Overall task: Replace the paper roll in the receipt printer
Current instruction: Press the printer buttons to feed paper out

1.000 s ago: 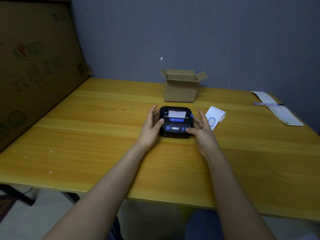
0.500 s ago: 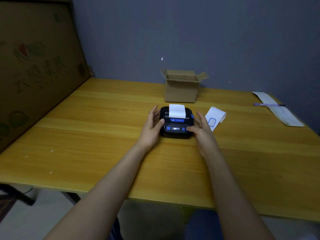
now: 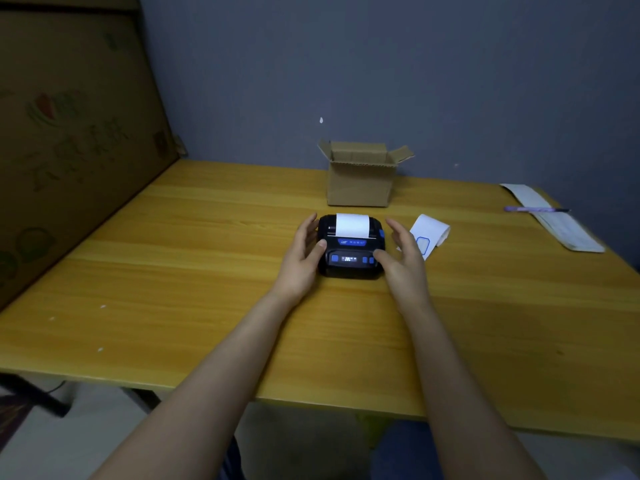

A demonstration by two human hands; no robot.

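Note:
A small black receipt printer [image 3: 350,261] with blue buttons and a lit display sits mid-table. A white strip of paper [image 3: 352,225] sticks out of its top slot. My left hand [image 3: 300,261] rests against the printer's left side, thumb on the front corner. My right hand [image 3: 403,258] is at the printer's right side, fingers spread, thumb touching the front right corner near the blue buttons. A white paper roll [image 3: 431,233] with a loose tail bearing a blue outline lies just right of my right hand.
An open cardboard box [image 3: 360,180] stands behind the printer near the wall. A long printed paper slip [image 3: 554,220] with a purple pen [image 3: 535,209] across it lies at the far right. A large cardboard sheet [image 3: 69,133] leans along the table's left edge.
The paper strip has fed further out of the printer's slot. My right hand's fingers have lifted slightly away from the printer's side; my left hand stays in place.

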